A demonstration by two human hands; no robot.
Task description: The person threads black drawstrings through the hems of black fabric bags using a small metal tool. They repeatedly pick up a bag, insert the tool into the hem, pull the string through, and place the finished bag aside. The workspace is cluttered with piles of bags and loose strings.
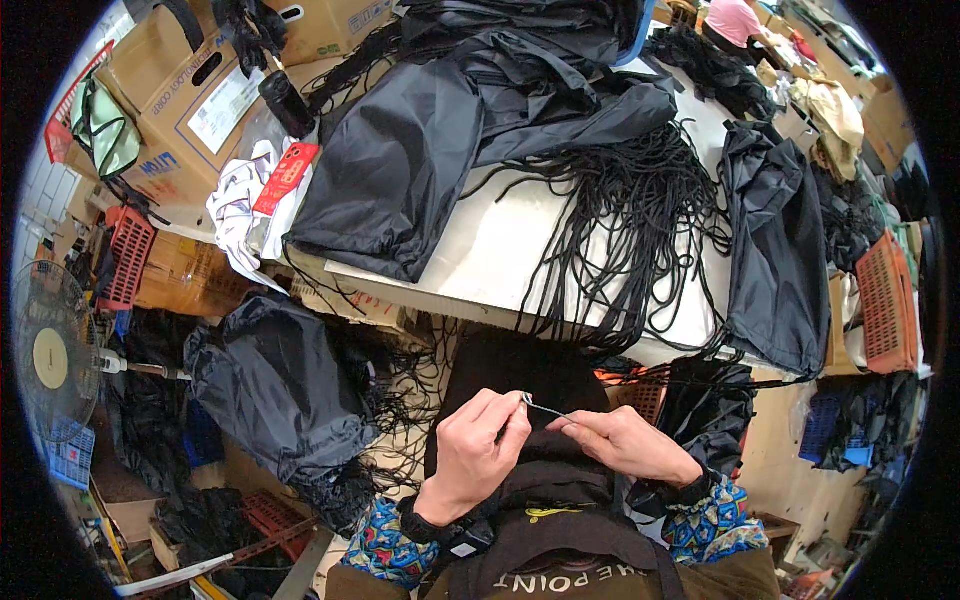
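Over my lap, both hands are raised and closed in a pinch. A thin grey wire-like piece [547, 408] spans the short gap between them, its left end bent and light-coloured. My left hand [474, 448] grips that bent end between thumb and forefinger. The other end runs into the fingertips of my right hand [632, 442], which hide part of it. Just beyond, black cords [625, 220] hang in a thick bunch over the table edge. A black fabric bag [400, 160] lies on the table to their left, and another black bag [770, 250] drapes at the right.
The white table [495, 240] stands in front of me. A red phone [287, 180] lies on white cloth at its left. More black bags [280, 390] hang lower left, near a fan [50, 357]. Red crates [888, 305] and cardboard boxes [200, 100] flank the table. A person [738, 22] sits far right.
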